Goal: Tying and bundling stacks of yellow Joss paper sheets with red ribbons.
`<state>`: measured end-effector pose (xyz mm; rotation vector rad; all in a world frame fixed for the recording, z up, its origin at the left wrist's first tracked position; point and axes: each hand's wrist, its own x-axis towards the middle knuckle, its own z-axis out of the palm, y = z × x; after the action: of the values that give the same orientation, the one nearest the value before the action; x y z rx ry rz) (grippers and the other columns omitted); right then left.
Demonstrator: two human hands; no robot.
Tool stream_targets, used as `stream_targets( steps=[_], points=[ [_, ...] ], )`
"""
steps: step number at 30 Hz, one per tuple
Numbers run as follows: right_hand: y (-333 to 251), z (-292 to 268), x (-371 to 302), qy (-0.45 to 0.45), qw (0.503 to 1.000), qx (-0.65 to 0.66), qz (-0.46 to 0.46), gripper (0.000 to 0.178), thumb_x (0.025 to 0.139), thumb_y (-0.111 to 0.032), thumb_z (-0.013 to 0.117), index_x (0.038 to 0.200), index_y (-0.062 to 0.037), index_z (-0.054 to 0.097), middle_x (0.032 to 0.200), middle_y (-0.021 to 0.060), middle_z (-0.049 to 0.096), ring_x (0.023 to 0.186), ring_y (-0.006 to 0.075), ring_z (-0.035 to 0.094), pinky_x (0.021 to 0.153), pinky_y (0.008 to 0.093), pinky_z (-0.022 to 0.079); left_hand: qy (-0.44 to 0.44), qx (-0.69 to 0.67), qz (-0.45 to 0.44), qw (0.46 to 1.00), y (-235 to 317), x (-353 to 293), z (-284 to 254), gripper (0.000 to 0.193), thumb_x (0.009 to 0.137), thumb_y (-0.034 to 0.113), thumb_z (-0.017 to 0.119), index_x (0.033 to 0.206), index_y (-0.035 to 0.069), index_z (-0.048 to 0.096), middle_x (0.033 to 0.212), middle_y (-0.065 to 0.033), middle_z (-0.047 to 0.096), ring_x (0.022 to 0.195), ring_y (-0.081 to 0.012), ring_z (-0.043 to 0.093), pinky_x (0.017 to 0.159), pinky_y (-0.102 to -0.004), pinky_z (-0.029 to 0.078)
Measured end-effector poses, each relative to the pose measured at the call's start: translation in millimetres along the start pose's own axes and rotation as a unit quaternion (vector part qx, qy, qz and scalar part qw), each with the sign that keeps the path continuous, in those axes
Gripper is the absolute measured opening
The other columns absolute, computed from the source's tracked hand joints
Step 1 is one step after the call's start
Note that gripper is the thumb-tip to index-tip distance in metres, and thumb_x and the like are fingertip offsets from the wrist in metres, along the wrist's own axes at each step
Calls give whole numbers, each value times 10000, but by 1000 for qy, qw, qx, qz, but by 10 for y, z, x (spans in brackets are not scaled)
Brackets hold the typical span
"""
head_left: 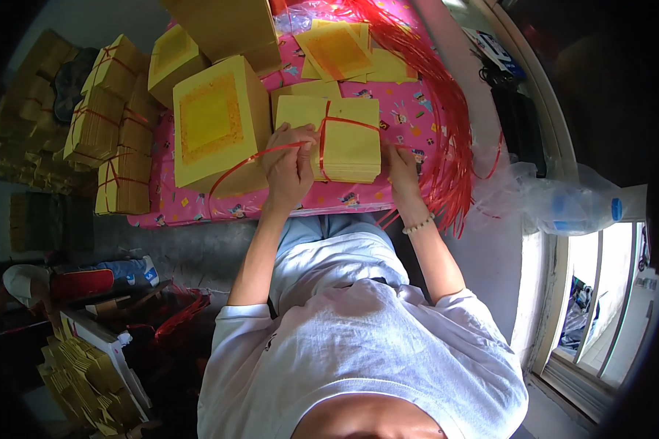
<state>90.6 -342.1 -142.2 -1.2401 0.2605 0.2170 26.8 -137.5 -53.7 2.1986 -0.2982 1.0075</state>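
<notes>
A thick stack of yellow paper (353,150) lies in front of me on the table, with a red plastic strip (323,150) crossed around it. My left hand (289,167) is closed at the stack's left side, pinching the strip, and a loose length curves away to the left. At the stack's right edge, my right hand (404,174) is closed with its fingertips partly hidden; a red strand shows at them and below the hand. Just left stands a taller block of yellow paper (211,121) with an orange-bordered square on top.
A pink patterned cloth (348,196) covers the table. Red strips (447,124) hang along its right side. Loose printed sheets (337,50) lie at the back. Tied bundles (95,121) are piled at left. Another person (73,284) is at lower left. Plastic bags (571,201) hang at right.
</notes>
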Motion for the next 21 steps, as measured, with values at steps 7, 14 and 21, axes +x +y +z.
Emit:
stream_targets(
  steps=[7, 14, 21],
  points=[
    [-31, 191, -69, -6, 997, -73, -29, 282, 943, -294, 568, 851, -32, 614, 717, 2, 580, 623, 68, 497, 537, 251, 382, 83, -164, -143, 972, -1, -72, 50, 100, 908, 55, 514, 907, 20, 607, 948, -119, 663, 931, -258, 645, 909, -386, 450],
    [-4, 116, -25, -38, 999, -14, 11, 182, 955, -211, 542, 997, -44, 603, 809, 18, 628, 665, 86, 557, 544, 232, 412, 168, -78, -218, 958, 193, -14, 85, 122, 901, 100, 564, 921, 9, 643, 1144, -178, 595, 1022, -251, 597, 824, -320, 471],
    [-25, 132, -70, -11, 998, 52, 44, 177, 954, -180, 536, 1043, -37, 593, 889, 43, 650, 762, 121, 626, 634, 251, 498, 179, -197, -282, 922, 241, -3, 55, 140, 901, 97, 579, 927, -27, 637, 1180, -167, 577, 1077, -210, 560, 898, -286, 424]
  ],
)
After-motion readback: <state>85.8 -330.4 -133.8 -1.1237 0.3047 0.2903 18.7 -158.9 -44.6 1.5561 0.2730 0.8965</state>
